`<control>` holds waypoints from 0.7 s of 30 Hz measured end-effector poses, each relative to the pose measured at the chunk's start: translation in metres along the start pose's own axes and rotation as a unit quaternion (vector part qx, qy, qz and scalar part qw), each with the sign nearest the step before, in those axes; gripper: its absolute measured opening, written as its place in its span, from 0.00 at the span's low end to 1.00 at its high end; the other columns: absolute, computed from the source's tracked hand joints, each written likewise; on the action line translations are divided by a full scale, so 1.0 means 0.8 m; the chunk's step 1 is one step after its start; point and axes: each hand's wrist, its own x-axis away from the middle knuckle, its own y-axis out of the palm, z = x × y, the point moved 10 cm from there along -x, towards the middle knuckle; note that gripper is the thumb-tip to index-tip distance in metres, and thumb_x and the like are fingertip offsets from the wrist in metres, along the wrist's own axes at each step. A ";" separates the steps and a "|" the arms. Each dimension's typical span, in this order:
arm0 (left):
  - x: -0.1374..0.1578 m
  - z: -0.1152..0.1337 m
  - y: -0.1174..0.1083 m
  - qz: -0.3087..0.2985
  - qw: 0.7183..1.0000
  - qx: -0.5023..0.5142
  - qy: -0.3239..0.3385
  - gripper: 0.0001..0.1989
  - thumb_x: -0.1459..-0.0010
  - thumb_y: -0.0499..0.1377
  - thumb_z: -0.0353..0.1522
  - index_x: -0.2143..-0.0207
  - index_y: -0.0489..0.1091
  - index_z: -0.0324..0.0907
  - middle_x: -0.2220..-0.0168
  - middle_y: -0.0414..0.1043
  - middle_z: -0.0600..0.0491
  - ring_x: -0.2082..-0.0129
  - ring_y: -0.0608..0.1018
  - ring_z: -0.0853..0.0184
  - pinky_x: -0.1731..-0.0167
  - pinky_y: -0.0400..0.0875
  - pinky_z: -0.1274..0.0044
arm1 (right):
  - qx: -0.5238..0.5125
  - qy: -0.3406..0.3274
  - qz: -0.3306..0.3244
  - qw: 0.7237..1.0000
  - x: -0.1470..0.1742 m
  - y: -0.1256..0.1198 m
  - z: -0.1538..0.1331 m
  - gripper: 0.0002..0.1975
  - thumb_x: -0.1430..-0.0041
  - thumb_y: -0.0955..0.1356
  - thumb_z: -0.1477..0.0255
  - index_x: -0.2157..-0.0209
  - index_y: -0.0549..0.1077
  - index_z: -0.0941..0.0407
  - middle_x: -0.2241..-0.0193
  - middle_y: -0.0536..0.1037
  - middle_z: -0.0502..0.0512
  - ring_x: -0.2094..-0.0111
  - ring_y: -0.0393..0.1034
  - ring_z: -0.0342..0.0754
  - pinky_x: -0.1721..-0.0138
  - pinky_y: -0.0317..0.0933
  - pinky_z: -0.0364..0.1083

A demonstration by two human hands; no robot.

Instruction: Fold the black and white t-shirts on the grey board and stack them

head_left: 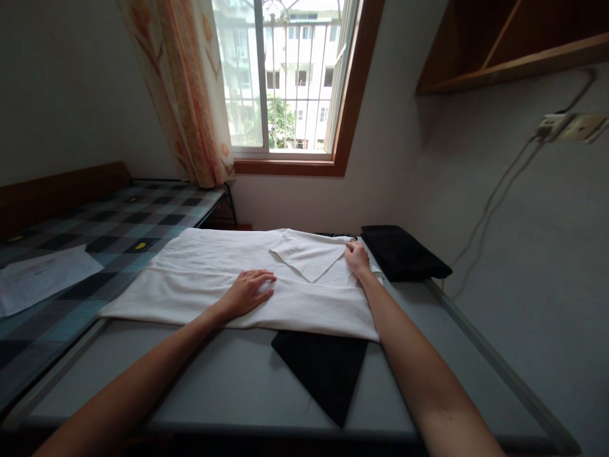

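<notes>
A white cloth garment [190, 273], which looks like a T-shirt, lies spread across a grey tabletop [200, 374]. Flat on its near half rests my left hand [248, 292], fingers stretched out. My right hand [356, 258] is closed on the garment's edge at the right end. Between the hands, towards the far side, a sleeve-like white flap [309, 252] lies folded over the body. From under the near edge sticks out a black pointed piece of cloth [326, 371]; whether it belongs to the garment I cannot tell.
A folded black cloth [404, 252] sits at the table's right rear, near the wall. Left of the table is a bed with a checked cover [157, 212] and a paper sheet [52, 276]. Cables [490, 200] hang from a wall socket [552, 127] below a wooden shelf [514, 66].
</notes>
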 end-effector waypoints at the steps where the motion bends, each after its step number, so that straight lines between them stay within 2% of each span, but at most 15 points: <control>1: 0.000 0.000 0.000 0.000 1.000 0.001 0.000 0.17 0.37 0.54 0.41 0.49 0.71 0.47 0.46 0.72 0.49 0.44 0.71 0.59 0.43 0.62 0.64 | 0.014 0.003 -0.002 1.000 0.001 0.001 0.000 0.20 0.47 0.61 0.75 0.55 0.78 0.55 0.46 0.72 0.61 0.46 0.67 0.56 0.43 0.59 0.51; 6: 0.000 0.001 -0.001 0.000 1.000 0.001 -0.005 0.17 0.38 0.54 0.40 0.49 0.71 0.47 0.46 0.72 0.50 0.44 0.71 0.59 0.43 0.62 0.64 | 0.057 -0.018 -0.008 0.998 0.007 0.001 -0.010 0.26 0.44 0.61 0.73 0.44 0.71 0.55 0.41 0.67 0.61 0.44 0.63 0.57 0.42 0.57 0.54; 13: 0.000 0.002 0.000 -0.005 1.000 -0.003 -0.001 0.16 0.37 0.54 0.39 0.49 0.71 0.47 0.46 0.72 0.50 0.43 0.71 0.59 0.43 0.62 0.64 | 0.119 -0.010 -0.063 0.991 0.017 0.006 -0.016 0.29 0.41 0.63 0.64 0.38 0.65 0.53 0.47 0.73 0.61 0.46 0.62 0.62 0.45 0.56 0.56; 18: 0.001 0.000 0.001 -0.004 1.000 -0.003 0.001 0.16 0.37 0.54 0.39 0.49 0.71 0.47 0.45 0.72 0.51 0.43 0.71 0.59 0.43 0.62 0.64 | 0.102 -0.042 -0.058 0.992 0.014 0.003 -0.032 0.29 0.40 0.61 0.69 0.37 0.63 0.58 0.39 0.65 0.59 0.42 0.59 0.58 0.42 0.53 0.52; 21: 0.001 -0.001 0.001 -0.002 1.000 -0.004 -0.001 0.16 0.37 0.54 0.39 0.49 0.71 0.47 0.46 0.72 0.50 0.43 0.71 0.59 0.43 0.62 0.64 | 0.104 -0.019 -0.051 0.993 0.012 0.001 -0.023 0.29 0.41 0.61 0.70 0.37 0.63 0.57 0.38 0.65 0.59 0.42 0.59 0.60 0.43 0.54 0.54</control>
